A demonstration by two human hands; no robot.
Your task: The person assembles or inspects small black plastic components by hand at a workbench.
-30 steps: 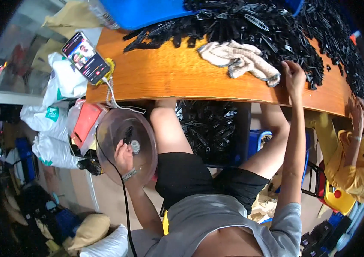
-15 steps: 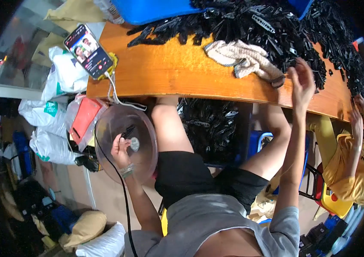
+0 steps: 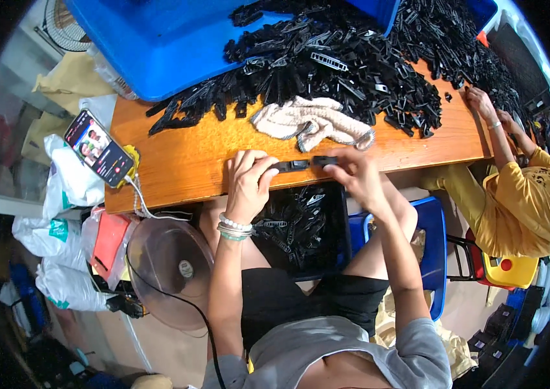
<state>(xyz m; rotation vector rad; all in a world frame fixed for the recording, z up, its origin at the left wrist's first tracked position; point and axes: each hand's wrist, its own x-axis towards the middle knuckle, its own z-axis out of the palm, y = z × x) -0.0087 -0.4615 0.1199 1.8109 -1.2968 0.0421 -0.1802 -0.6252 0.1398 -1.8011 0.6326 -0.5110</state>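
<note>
At the table's front edge, my left hand (image 3: 247, 186) is closed on a black plastic strip (image 3: 293, 165) that points to the right. Facing it, my right hand (image 3: 360, 183) pinches a small black plastic piece (image 3: 324, 160). The two parts lie nearly in line, with a narrow gap between their ends. Fingers cover part of each one. Just beyond both hands is a crumpled pale towel (image 3: 310, 121). Behind the towel spreads a large heap of black plastic parts (image 3: 353, 78).
A blue bin (image 3: 178, 52) lies tipped at the back left. The phone (image 3: 97, 148) stands at the table's left end, cabled. Beneath the edge is a crate of black parts (image 3: 297, 227), beside a clear tub (image 3: 158, 272). A co-worker in yellow (image 3: 524, 201) works at right.
My left hand has come from over the clear tub up to the table edge with its black strip. My right hand has left the heap's edge and moved left, now pinching a small piece.
</note>
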